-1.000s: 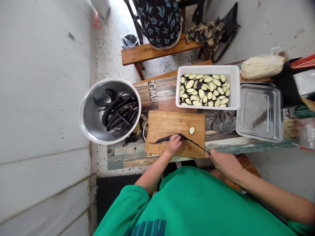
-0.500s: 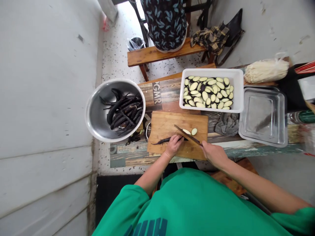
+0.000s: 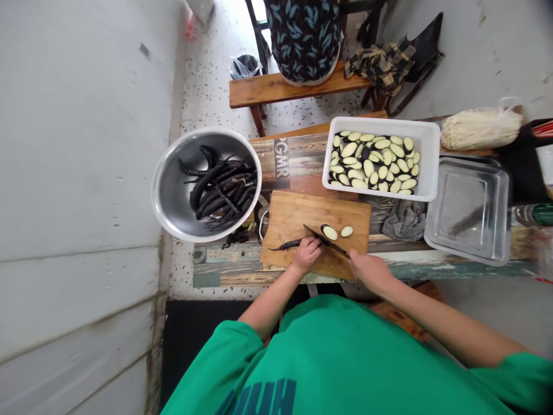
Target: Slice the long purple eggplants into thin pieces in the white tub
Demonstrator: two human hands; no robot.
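On the wooden cutting board (image 3: pixel 280 213) lies a long dark eggplant (image 3: pixel 285 245), its thin end pointing left. My left hand (image 3: pixel 308 253) is closed over its right part and pins it down. My right hand (image 3: pixel 370 271) grips the handle of a knife (image 3: pixel 330 244), whose blade slants across the board beside my left fingertips. The blade is at the eggplant's right end; how deep it sits I cannot tell. Just right of the knife are two pale oval eggplant slices (image 3: pixel 347 231), one with a dark skin edge.
A metal bowl (image 3: pixel 162 199) of whole eggplants stands at left. Behind the board is a white tub (image 3: pixel 433 155) of slices. A grey cloth (image 3: pixel 405 221) and a clear plastic container (image 3: pixel 470 253) lie to the right. A person (image 3: pixel 305 40) sits on a bench (image 3: pixel 246 93) opposite.
The knife has shifted left and lower, onto the eggplant beside my left fingers. The slices now lie apart from the blade. The whole view has shifted slightly.
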